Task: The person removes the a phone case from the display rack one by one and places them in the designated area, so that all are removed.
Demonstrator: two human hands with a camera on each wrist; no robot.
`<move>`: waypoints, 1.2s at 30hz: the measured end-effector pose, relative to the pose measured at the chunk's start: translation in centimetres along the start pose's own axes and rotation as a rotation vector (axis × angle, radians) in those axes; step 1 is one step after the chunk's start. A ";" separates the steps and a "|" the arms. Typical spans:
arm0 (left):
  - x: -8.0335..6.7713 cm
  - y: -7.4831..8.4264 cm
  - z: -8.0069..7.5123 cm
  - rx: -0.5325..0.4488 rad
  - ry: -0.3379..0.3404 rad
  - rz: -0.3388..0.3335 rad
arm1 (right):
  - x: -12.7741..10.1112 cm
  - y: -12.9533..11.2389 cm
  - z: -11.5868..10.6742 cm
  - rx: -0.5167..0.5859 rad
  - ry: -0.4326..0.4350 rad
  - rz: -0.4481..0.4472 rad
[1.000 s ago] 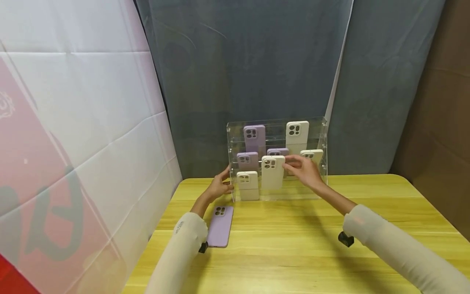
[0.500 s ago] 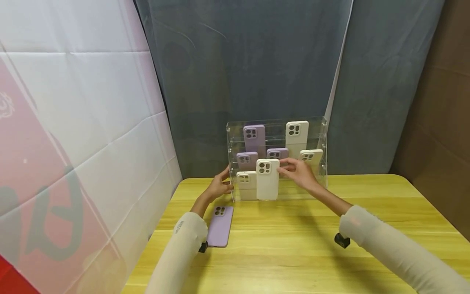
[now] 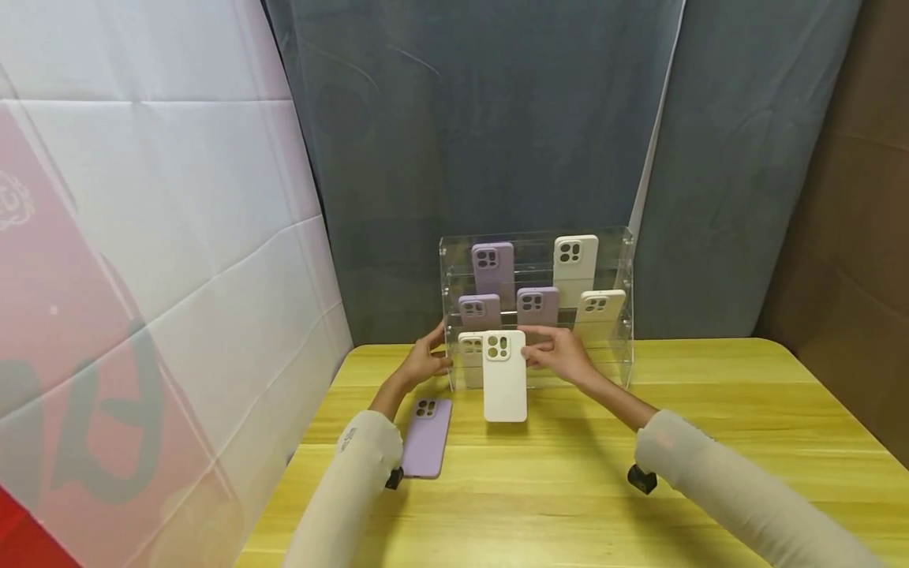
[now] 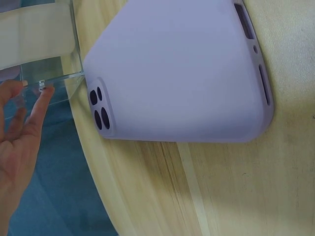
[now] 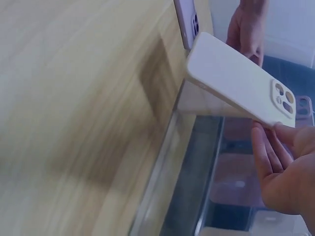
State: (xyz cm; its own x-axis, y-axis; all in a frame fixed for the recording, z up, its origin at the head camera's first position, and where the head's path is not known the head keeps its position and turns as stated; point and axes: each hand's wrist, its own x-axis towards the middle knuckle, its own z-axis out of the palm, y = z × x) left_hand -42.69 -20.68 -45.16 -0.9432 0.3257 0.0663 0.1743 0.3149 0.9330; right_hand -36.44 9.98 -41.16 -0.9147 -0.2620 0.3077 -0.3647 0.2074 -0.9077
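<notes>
1. The right hand (image 3: 561, 359) is seen in front of the clear acrylic rack (image 3: 625, 284); a white phone case (image 3: 505, 377) is pinched by its fingertips (image 5: 288, 135) at the camera-cutout end.
2. The white phone case is held tilted, lower end down toward the table (image 3: 639, 489), just in front of the rack's bottom tier, near the far edge of the table.
3. The left hand (image 3: 420, 364) is laid against the left wall of the rack; its fingers (image 4: 37, 105) are straight and touch the acrylic edge, nothing being grasped.
4. A purple phone case (image 3: 427, 436) is recorded lying flat, cutouts up, beside the left forearm, near the table's left edge.
5. In the rack, cases stand upright: one purple and one white on the top tier, two purple and one white on the middle tier, one white at the left of the bottom tier, partly hidden behind the held case.
6. The rack stands at the far edge of the table, before a grey curtain (image 3: 497, 118).
</notes>
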 end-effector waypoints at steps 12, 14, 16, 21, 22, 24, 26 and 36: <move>0.0 0.7 -0.3 0.005 0.001 0.017 | 0.0 1.3 3.1 0.056 -0.026 0.040; 0.1 0.9 -0.4 0.006 0.004 0.017 | 0.0 1.4 3.5 0.056 -0.031 0.038; 0.1 1.0 -0.5 0.006 0.004 0.016 | 0.0 1.6 3.8 0.052 -0.039 0.038; 0.1 0.7 -0.7 0.000 0.004 0.016 | -0.5 1.9 5.0 0.048 -0.058 0.051; 0.1 0.6 -0.6 -0.002 0.002 0.020 | -0.6 2.1 5.3 0.050 -0.059 0.059; -0.1 0.4 -0.6 -0.005 0.003 0.021 | -0.7 2.8 5.9 0.058 -0.056 0.090; -0.2 0.1 -0.4 -0.008 0.005 0.016 | -0.9 3.1 6.4 0.058 -0.061 0.112; -0.1 -0.1 -0.1 -0.020 -0.002 0.020 | -1.2 4.6 7.9 0.043 -0.070 0.177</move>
State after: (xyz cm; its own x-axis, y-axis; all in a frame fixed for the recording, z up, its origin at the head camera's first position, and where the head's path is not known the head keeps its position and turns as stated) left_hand -42.65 -20.82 -45.27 -0.9389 0.3335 0.0844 0.1876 0.2907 0.9382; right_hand -35.63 3.77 -48.01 -0.9490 -0.2903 0.1228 -0.1902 0.2165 -0.9576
